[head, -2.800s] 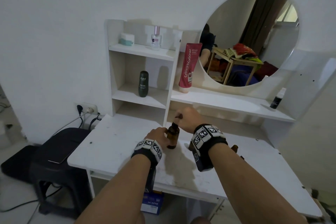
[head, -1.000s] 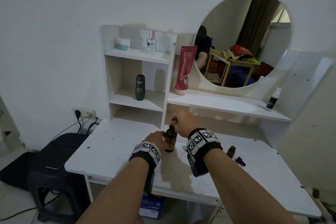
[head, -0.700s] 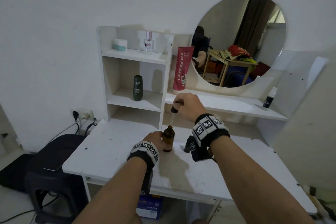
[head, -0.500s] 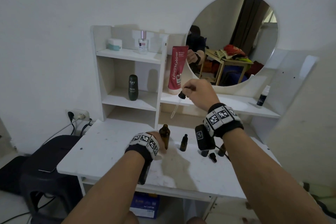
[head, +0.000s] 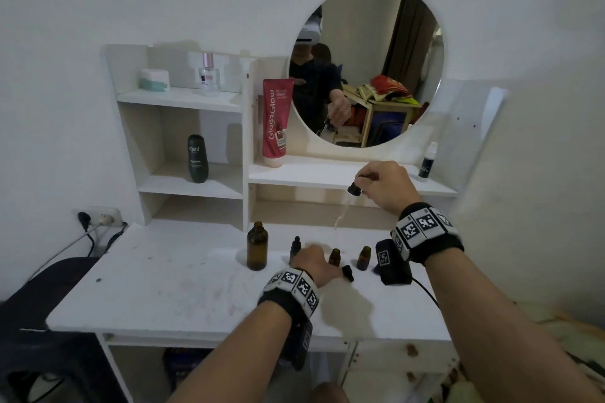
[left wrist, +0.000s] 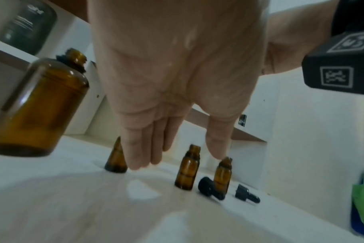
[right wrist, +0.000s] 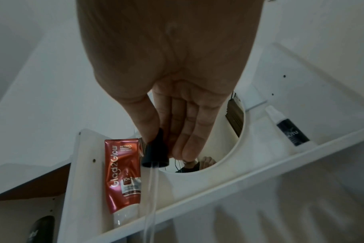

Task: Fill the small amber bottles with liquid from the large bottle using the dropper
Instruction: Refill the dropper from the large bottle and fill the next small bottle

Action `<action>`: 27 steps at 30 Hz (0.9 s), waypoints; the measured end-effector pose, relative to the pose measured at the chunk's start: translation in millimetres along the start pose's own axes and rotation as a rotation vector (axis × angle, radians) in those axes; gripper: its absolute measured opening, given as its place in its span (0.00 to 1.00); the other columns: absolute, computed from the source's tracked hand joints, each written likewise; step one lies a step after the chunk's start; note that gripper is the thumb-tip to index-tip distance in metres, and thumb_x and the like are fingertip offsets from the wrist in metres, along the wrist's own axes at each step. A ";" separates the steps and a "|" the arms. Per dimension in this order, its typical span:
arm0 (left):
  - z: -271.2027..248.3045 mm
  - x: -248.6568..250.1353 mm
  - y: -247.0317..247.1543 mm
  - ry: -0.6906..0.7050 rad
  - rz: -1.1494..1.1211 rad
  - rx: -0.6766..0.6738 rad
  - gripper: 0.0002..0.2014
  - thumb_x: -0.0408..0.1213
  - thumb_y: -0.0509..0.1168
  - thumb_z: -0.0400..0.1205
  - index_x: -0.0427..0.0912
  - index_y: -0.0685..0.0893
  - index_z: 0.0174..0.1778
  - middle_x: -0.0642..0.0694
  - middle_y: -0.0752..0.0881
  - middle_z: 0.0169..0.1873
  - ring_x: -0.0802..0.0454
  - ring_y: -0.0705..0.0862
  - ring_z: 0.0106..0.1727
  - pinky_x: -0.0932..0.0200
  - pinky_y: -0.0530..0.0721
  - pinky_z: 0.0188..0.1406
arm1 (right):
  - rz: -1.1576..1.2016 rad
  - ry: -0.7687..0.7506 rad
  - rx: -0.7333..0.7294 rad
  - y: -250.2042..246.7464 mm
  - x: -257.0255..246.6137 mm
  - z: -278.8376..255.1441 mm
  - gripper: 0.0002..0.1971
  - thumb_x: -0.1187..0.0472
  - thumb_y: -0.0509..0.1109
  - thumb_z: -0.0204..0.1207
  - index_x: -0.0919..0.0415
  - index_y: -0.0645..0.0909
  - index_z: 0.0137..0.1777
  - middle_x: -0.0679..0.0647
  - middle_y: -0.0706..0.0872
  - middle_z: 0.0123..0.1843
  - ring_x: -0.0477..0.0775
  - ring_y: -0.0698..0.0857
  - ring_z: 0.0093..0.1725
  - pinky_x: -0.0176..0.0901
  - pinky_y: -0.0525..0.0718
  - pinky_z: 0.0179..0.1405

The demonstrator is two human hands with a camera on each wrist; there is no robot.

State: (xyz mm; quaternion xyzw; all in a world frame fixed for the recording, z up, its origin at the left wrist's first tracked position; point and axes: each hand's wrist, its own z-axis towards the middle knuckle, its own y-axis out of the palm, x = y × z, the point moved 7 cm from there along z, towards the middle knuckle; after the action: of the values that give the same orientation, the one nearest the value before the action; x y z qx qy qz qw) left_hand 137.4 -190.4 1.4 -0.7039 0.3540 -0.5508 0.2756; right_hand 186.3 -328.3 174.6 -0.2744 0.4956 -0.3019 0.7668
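Note:
The large amber bottle (head: 257, 247) (left wrist: 37, 105) stands uncapped on the white table (head: 170, 285). To its right stand three small amber bottles: one capped (head: 295, 247), two uncapped (head: 334, 257) (head: 364, 258). My right hand (head: 366, 178) (right wrist: 166, 144) pinches the dropper (head: 354, 188) (right wrist: 156, 152) by its black bulb, up in the air above the small bottles, with the glass tube (right wrist: 150, 197) pointing down-left. My left hand (head: 314, 263) (left wrist: 172, 157) hovers low over the table among the small bottles (left wrist: 187, 169), fingers straight, holding nothing.
Two loose black caps (left wrist: 210, 189) (left wrist: 246, 195) lie by the right small bottles. A shelf unit (head: 193, 101) with a dark bottle (head: 197, 159) stands behind. A red tube (head: 276, 121) and round mirror (head: 376, 59) are on the ledge. A dark stool (head: 49, 321) sits left.
My right hand has drawn the dropper up out of the large bottle and carried it right. My left hand has let go of the large bottle and slid right to the small bottles.

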 end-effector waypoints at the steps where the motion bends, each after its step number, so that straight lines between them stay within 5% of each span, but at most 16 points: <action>1: 1.3 1.2 1.9 -0.002 0.007 0.044 0.21 0.53 0.67 0.79 0.37 0.82 0.55 0.41 0.86 0.51 0.43 0.82 0.61 0.55 0.70 0.72 | 0.003 0.012 -0.004 0.1 5.8 -1.7 0.04 0.61 0.71 0.76 0.54 0.87 0.42 0.54 0.89 0.43 0.56 0.87 0.45 0.44 0.83 0.46; 5: 8.0 7.3 8.4 -0.003 -0.032 0.101 0.17 0.47 0.68 0.80 0.37 0.83 0.57 0.41 0.87 0.56 0.44 0.83 0.60 0.58 0.75 0.58 | -0.037 0.013 -0.020 6.0 18.1 -9.7 0.05 0.62 0.70 0.77 0.56 0.88 0.44 0.53 0.88 0.44 0.53 0.85 0.47 0.40 0.78 0.45; 11: 22.2 7.8 11.9 -0.060 -0.049 0.114 0.14 0.43 0.68 0.79 0.39 0.85 0.55 0.42 0.88 0.52 0.44 0.86 0.57 0.57 0.80 0.58 | -0.105 0.002 -0.065 17.3 21.2 -19.1 0.08 0.62 0.67 0.79 0.58 0.88 0.48 0.54 0.87 0.47 0.53 0.82 0.48 0.40 0.76 0.44; 15: 29.0 6.3 13.6 -0.065 0.003 0.102 0.06 0.42 0.66 0.79 0.45 0.83 0.40 0.45 0.87 0.45 0.45 0.86 0.55 0.59 0.78 0.58 | -0.110 -0.004 -0.070 21.0 22.5 -18.0 0.08 0.62 0.66 0.79 0.58 0.88 0.47 0.52 0.85 0.43 0.52 0.81 0.47 0.39 0.75 0.43; 19: 35.9 4.8 13.3 -0.087 0.036 0.077 0.13 0.47 0.69 0.77 0.48 0.78 0.29 0.49 0.82 0.36 0.47 0.85 0.53 0.63 0.69 0.60 | -0.123 -0.007 -0.075 26.4 23.2 -14.9 0.08 0.62 0.66 0.79 0.59 0.88 0.47 0.52 0.86 0.44 0.52 0.81 0.47 0.40 0.75 0.43; 24: 43.0 2.2 15.3 -0.079 0.066 0.094 0.10 0.48 0.70 0.76 0.45 0.86 0.38 0.47 0.86 0.39 0.47 0.86 0.52 0.59 0.69 0.68 | -0.123 0.013 -0.096 32.5 26.2 -14.9 0.08 0.62 0.67 0.79 0.60 0.88 0.48 0.53 0.85 0.43 0.54 0.83 0.47 0.43 0.80 0.44; 27: 45.7 0.7 16.8 -0.056 0.059 0.109 0.11 0.45 0.69 0.78 0.42 0.89 0.48 0.45 0.89 0.44 0.46 0.86 0.53 0.58 0.77 0.60 | -0.141 0.011 -0.099 33.5 25.6 -15.0 0.08 0.63 0.67 0.78 0.60 0.88 0.48 0.53 0.86 0.44 0.53 0.82 0.47 0.43 0.80 0.45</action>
State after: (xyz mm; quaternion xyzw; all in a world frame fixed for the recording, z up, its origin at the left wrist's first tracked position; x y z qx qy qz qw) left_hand 178.5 -201.1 -22.3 -0.6924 0.3361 -0.5408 0.3393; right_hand 187.2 -326.6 129.9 -0.3445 0.4935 -0.3316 0.7265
